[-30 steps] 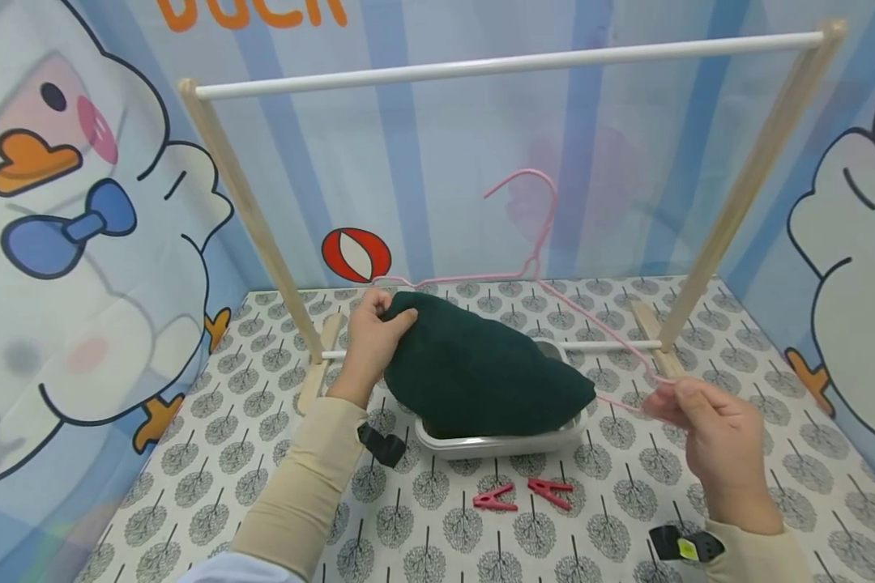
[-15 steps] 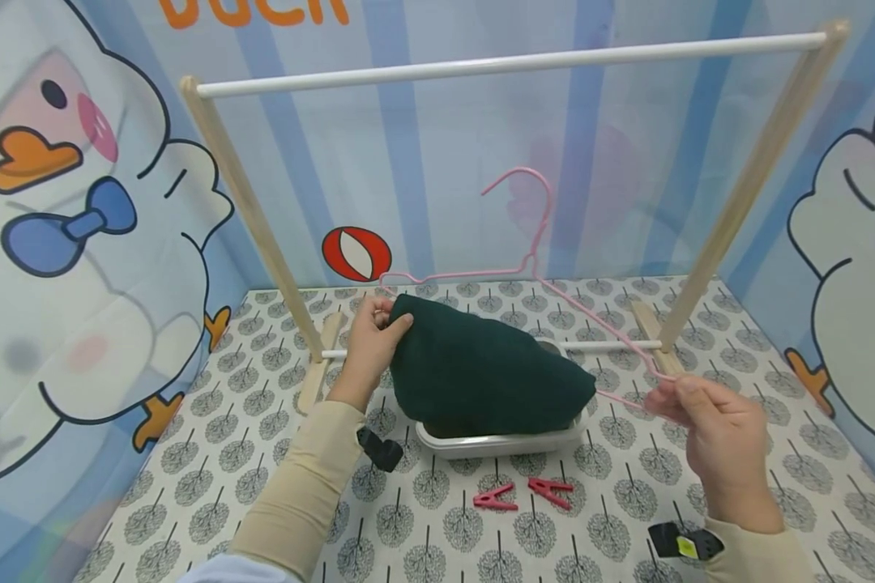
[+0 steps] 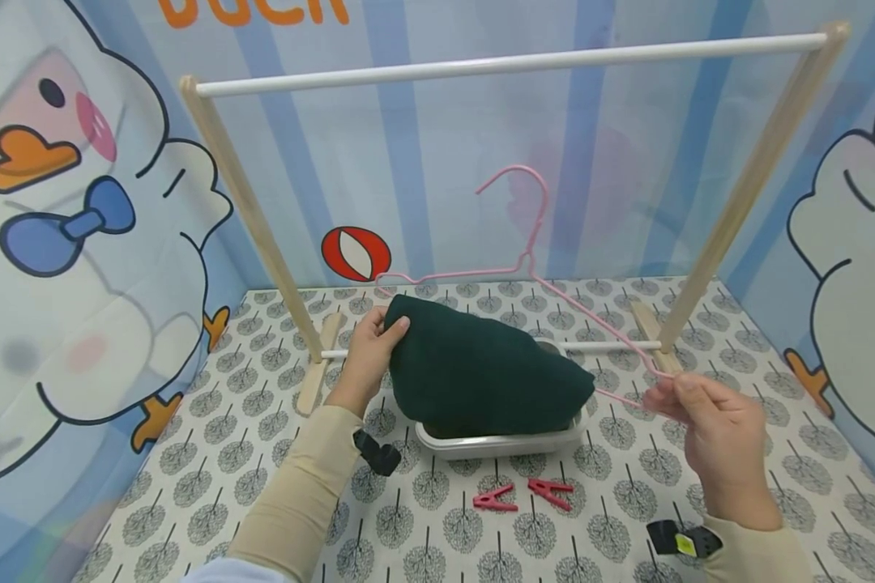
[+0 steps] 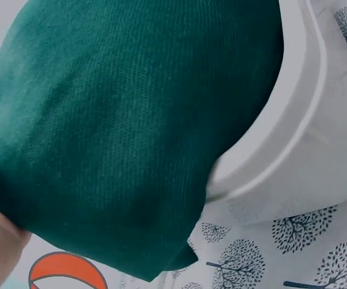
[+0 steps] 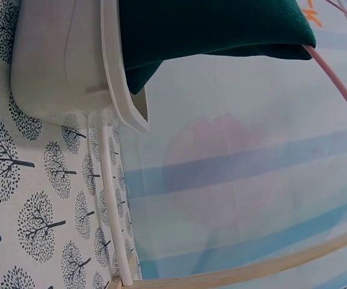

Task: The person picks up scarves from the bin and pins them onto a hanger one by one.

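Note:
A dark green knit cloth (image 3: 481,364) hangs folded over the lower bar of a pink wire hanger (image 3: 591,314), whose hook points up and to the left. My left hand (image 3: 368,352) pinches the cloth's upper left corner between thumb and fingers, close to the hanger's left end. With thumb and fingers my right hand (image 3: 722,437) grips the hanger's right corner. In the right wrist view the hanger's bar (image 5: 336,81) comes out from under the cloth. Beneath the cloth stands a white plastic basin (image 3: 503,445), its inside mostly hidden.
Two pink clothespins (image 3: 550,491) lie on the tree-print tablecloth (image 3: 430,551) in front of the basin. Behind stands a drying rack with a white top rail (image 3: 510,65) and wooden posts (image 3: 251,219). Cartoon-printed curtains close in the back and sides.
The hanger's hook has shifted slightly left. My left hand has dropped a little, still holding the cloth's corner, and the hanger's left end shows more above it. My right hand stays nearly still.

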`<state>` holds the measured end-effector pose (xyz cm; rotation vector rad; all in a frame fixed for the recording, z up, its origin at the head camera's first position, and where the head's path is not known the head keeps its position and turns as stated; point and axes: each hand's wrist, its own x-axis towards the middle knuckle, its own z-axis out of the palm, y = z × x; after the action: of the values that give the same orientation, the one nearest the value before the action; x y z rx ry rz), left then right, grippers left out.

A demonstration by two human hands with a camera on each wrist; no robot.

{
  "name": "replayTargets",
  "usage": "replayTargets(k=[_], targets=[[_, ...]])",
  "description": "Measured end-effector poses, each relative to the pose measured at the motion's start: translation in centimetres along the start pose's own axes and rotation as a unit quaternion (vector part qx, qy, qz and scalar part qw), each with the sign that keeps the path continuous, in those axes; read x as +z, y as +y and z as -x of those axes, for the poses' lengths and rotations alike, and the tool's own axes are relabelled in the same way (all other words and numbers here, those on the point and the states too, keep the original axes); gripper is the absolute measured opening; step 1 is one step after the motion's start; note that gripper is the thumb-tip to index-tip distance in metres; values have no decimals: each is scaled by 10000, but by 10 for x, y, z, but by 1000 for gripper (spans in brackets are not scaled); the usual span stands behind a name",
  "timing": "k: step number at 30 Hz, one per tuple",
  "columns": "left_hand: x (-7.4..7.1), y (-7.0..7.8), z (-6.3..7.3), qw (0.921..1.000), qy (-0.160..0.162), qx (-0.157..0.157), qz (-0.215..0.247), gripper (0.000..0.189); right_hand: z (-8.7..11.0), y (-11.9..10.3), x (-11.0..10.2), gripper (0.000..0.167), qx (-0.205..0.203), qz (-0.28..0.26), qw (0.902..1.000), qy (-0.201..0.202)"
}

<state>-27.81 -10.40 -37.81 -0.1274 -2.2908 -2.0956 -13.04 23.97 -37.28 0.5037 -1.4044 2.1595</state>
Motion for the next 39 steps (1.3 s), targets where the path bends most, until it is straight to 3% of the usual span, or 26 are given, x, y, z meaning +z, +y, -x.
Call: replayTargets(k=[5,8,16,22,33,39], targets=[[0,-2,0,9970,-73,123,760,17,-2,1,2,29,-108,-16,9999,-23],[-2,-5,0,9952,-172,190,945,12,-2,0,2,26,-142,-104,9998,-63],[-3,-9,3,9994,-295,-82,159,25,-2,-2,6,26,-104,489,9987,63],[-3,-9,4,9989,-267,-128,-356,35,-3,0,6,27,-139,306,9994,22],[-7,-20,6,9968,-799,-47,-57,46,-2,-5,1,24,337,202,9973,621],[-3,-22,6,9971,-693,296,-63,50,-9,-9,-1,23,-72,-352,9977,582]])
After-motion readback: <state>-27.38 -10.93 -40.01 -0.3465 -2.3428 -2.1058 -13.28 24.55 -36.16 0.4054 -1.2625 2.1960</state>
